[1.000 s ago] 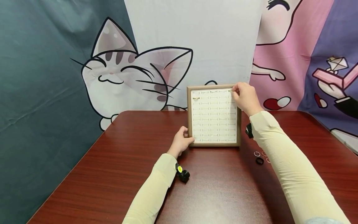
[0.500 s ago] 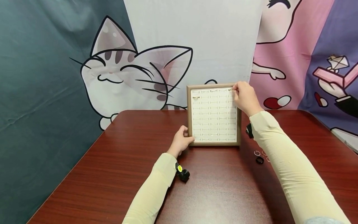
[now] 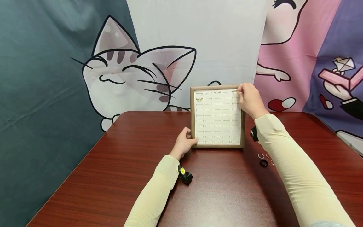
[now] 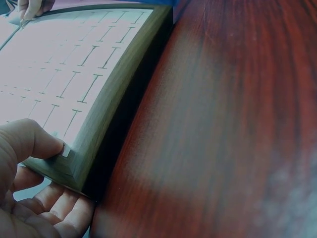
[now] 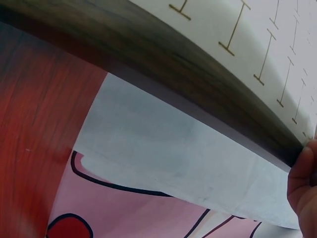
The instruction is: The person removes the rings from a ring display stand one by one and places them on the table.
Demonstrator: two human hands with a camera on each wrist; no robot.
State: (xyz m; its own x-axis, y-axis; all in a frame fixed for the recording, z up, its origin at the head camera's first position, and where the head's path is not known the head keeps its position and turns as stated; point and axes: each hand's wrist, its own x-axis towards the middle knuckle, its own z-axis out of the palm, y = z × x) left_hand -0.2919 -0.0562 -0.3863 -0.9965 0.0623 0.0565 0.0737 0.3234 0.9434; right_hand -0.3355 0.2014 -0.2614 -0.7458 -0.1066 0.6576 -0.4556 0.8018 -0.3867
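A wood-framed ring display board (image 3: 217, 118) with a white slotted face stands upright on the table. My left hand (image 3: 182, 144) grips its lower left corner, thumb on the front; in the left wrist view the thumb (image 4: 42, 144) presses on the face and the other fingers lie under and behind the frame. At the upper right slot, my right hand (image 3: 250, 99) pinches a small gold ring (image 3: 234, 91), most of it hidden by the fingertips. Another gold ring (image 3: 199, 99) sits in a slot at the upper left. The right wrist view shows fingertips (image 5: 302, 171) at the frame's edge.
On the table (image 3: 136, 151), right of the board, lie a black ring (image 3: 263, 163), a silver ring (image 3: 261, 156) and other small rings partly hidden by the right sleeve (image 3: 295, 167). A cartoon-printed cloth (image 3: 198, 25) hangs behind the table.
My right fingertips have shifted very slightly right at the top slot, showing a little more of the ring. The left hand and board stay put.
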